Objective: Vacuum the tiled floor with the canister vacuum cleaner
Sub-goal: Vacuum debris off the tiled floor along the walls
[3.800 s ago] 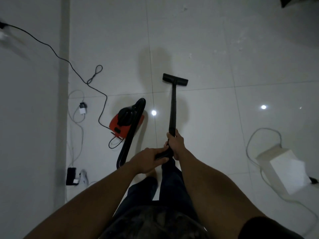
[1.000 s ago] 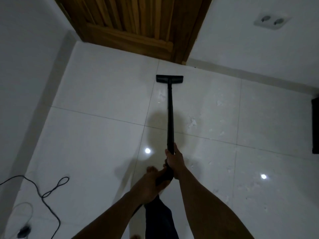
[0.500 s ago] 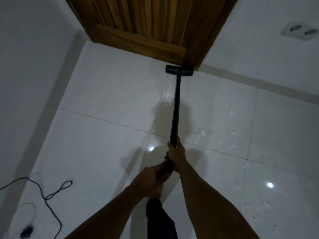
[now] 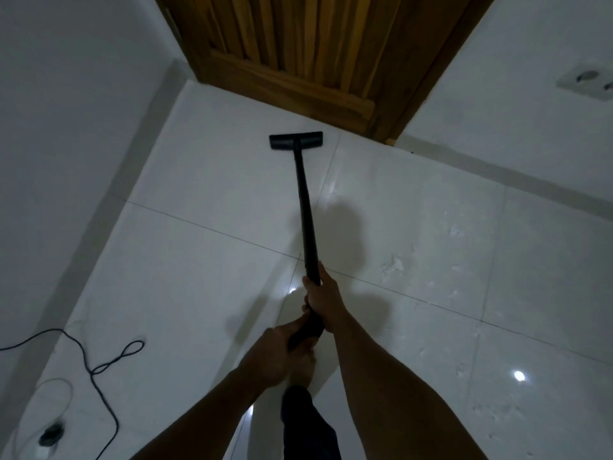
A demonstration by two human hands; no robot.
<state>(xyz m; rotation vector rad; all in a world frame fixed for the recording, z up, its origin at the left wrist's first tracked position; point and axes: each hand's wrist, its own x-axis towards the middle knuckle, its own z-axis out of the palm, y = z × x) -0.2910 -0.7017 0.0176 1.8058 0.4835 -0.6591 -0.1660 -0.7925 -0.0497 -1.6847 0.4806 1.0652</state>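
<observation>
A black vacuum wand point(image 4: 304, 207) runs from my hands out to its flat floor nozzle point(image 4: 295, 140), which rests on the white tiled floor point(image 4: 199, 267) just in front of the wooden door. My right hand point(image 4: 323, 298) grips the wand higher up. Behind it, my left hand point(image 4: 277, 353) holds the thicker handle end point(image 4: 308, 328). The canister body is out of view.
A wooden door point(image 4: 311, 51) closes the far side, with white walls left point(image 4: 66, 127) and right point(image 4: 530, 94). A wall socket point(image 4: 587, 79) sits at the far right. A black cord point(image 4: 96, 370) loops on the floor at lower left. White specks point(image 4: 393, 267) dot the right tiles.
The nozzle has shifted left along the door's foot and pulled slightly back from the frame. The view has tilted up a little; both hands keep their hold.
</observation>
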